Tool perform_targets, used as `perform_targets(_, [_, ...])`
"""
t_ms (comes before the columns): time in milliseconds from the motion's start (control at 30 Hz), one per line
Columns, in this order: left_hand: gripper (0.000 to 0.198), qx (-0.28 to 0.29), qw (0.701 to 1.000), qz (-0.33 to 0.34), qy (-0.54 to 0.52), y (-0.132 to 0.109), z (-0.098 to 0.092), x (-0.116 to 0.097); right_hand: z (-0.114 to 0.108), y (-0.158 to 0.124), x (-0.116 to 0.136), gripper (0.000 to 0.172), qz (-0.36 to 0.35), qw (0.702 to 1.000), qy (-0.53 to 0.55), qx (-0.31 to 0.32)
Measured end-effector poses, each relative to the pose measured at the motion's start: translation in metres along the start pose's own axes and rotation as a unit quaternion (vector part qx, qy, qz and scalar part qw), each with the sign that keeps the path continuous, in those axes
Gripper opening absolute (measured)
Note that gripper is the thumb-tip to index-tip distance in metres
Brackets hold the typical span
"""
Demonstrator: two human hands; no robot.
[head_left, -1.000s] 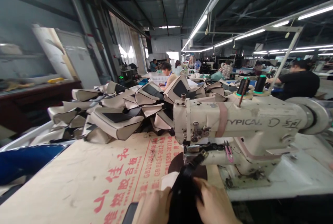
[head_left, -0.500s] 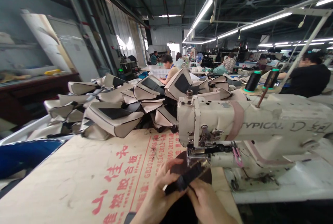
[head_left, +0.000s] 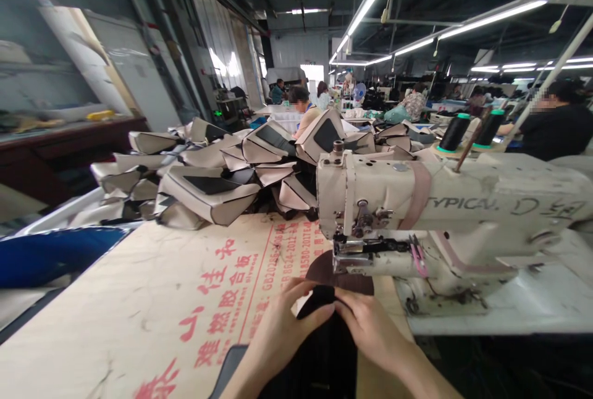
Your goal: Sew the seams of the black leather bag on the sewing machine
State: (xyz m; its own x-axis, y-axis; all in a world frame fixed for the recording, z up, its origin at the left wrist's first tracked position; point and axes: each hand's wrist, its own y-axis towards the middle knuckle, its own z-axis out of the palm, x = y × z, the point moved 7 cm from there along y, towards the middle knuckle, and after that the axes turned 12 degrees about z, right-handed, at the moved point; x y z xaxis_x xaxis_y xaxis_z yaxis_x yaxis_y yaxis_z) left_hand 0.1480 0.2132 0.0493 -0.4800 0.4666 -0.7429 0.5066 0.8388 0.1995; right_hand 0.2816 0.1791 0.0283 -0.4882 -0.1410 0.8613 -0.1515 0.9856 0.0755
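Both my hands hold a black fabric piece (head_left: 330,349) in front of the sewing machine (head_left: 384,192). My left hand (head_left: 290,328) pinches its upper edge from the left, thumb on top. From the right, the fingers of my right hand (head_left: 368,322) close on the same edge, close to the left thumb. The piece hangs down toward me, and its lower end is out of view. Just beyond my fingers a dark brown flat part (head_left: 324,268) lies beside the machine's needle area (head_left: 345,254), apart from the fabric.
A plywood tabletop (head_left: 185,288) with red print extends to the left. Behind it rises a heap of beige and black sewn pieces (head_left: 213,192). Pink-handled snips (head_left: 419,257) hang on the machine, and black thread spools (head_left: 454,133) stand behind it. Several people sit farther back.
My hands have drawn the black fabric back from the needle area toward me. Its edge has turned from slanting to facing the machine. The camera view has shifted slightly.
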Motion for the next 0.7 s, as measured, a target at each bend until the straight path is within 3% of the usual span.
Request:
perform_targets(67, [0.02,0.024,1.0,0.014,0.004,0.003,0.008,-0.002,-0.003,-0.003,-0.001,0.032,0.002,1.0,-0.006,0.003])
perform_targets(200, [0.016,-0.001,0.996,0.006,0.091,0.002,0.017,0.003,-0.006,-0.003,-0.002,0.031,0.012,1.0,-0.017,-0.001])
perform_targets(367, [0.007,-0.025,0.985,-0.001,0.171,-0.001,0.021,0.002,-0.01,0.002,-0.005,0.02,0.069,0.989,-0.068,-0.113])
perform_targets(433, [0.019,-0.042,0.989,-0.008,0.143,-0.003,0.017,0.005,-0.006,0.003,-0.009,0.015,0.078,0.987,-0.066,-0.122])
perform_targets(567, [0.034,0.028,0.997,0.038,0.059,-0.004,0.02,0.016,0.002,0.002,-0.01,0.019,0.016,0.99,-0.087,-0.11])
perform_targets(700, [0.052,0.11,0.992,0.053,0.043,-0.002,0.022,0.018,-0.003,0.005,-0.004,0.023,-0.058,0.992,-0.082,-0.075])
